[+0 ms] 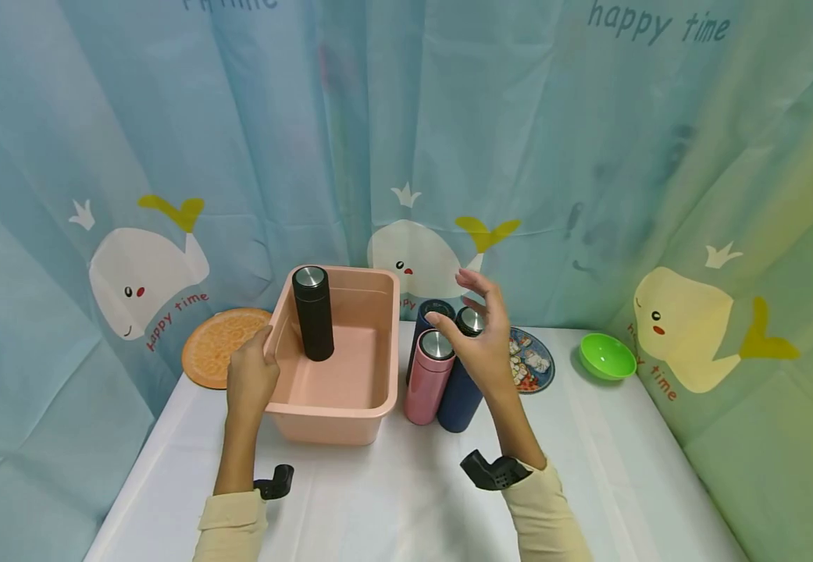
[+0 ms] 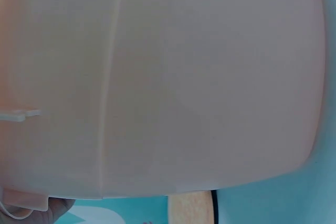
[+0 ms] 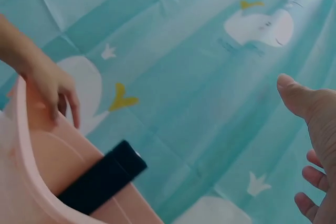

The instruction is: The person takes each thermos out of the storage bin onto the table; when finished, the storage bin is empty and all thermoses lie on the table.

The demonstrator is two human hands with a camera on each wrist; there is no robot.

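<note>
A pink plastic bin [image 1: 392, 351] stands on the table, and a black thermos bottle [image 1: 316, 320] is upright inside it on the left. My left hand [image 1: 251, 375] grips the bin's left rim; in the left wrist view the bin's outer wall [image 2: 210, 87] fills most of the frame. Over the bottles to the bin's right, my right hand [image 1: 483, 336] is raised with thumb and fingers spread apart, nothing between them. Below it stand a pink thermos [image 1: 426, 390], a blue thermos [image 1: 457, 402] and a dark blue thermos [image 1: 436, 307] behind, partly hidden.
An orange round mat [image 1: 219, 343] lies left of the bin. Behind my right hand is a round patterned mat [image 1: 533, 363]. A green bowl [image 1: 606, 357] sits at the far right of the white table [image 1: 378, 499]. Printed curtains [image 1: 462, 140] enclose the back and sides.
</note>
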